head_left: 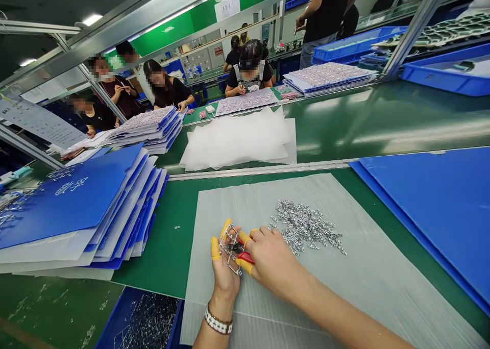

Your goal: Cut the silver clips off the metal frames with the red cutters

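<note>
My left hand (225, 272), with yellow finger cots on its fingertips, holds a small silvery wire frame (230, 259) over a white foam sheet (218, 206). In my right hand (270, 257), also wearing yellow finger cots, is a pair of red-handled pliers (245, 257). Their dark jaws reach into the wire frame and meet it near its middle; whether they grip a wire is too small to tell. Just beyond my right hand lies a heap of small shiny twisted metal pieces (302, 224) on the foam sheet.
A tall stack of blue and white sheets (76, 201) stands at left, with wire frames on top. Blue boards (432, 196) lie at right. Below the table edge is a blue bin (118, 313) of metal parts. Foam sheets (237, 140) lie beyond; several people work across the line.
</note>
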Available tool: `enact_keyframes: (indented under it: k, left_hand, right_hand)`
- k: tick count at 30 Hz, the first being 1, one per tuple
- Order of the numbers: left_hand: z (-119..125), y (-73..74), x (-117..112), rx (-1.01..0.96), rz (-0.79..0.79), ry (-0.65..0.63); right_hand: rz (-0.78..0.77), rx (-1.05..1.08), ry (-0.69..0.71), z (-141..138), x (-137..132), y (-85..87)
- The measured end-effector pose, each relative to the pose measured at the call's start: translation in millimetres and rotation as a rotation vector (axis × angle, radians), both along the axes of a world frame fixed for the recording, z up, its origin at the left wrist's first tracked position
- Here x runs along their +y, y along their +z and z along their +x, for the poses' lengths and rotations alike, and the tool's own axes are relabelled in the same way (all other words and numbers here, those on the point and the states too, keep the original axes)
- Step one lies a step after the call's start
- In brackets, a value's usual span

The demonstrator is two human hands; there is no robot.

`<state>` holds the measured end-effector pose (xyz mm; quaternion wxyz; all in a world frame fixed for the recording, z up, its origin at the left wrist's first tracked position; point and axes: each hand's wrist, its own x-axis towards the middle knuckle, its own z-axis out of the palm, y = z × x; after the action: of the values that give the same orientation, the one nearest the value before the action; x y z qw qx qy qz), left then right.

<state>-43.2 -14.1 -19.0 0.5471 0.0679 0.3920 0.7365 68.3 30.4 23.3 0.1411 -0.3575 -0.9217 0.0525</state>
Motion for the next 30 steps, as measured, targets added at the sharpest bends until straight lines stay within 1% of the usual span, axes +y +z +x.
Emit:
enact_keyframes:
  k: [4,10,20,25,30]
  left_hand:
    - [0.0,-3.6,-0.4,-0.002,0.011,-0.010]
    - [-0.6,-4.7,-2.2,0.017,0.023,-0.012]
    - [-2.8,-15.4,-2.7,0.046,0.029,-0.001]
    - [-2.3,-10.1,-3.1,0.070,0.039,-0.004]
    - [-0.5,-1.5,-2.4,0.051,0.068,-0.052]
  right_hand:
    - [-0.045,-0.053,-0.005,-0.4,0.0,6.9]
    - [-0.137,-0.151,-0.001,-0.5,-0.7,18.0]
    - [-0.101,-0.212,0.006,-3.6,-0.6,21.7]
    - [-0.074,-0.221,0.025,-2.4,-0.4,24.7]
    - [-0.062,-0.196,-0.039,5.8,9.2,29.9]
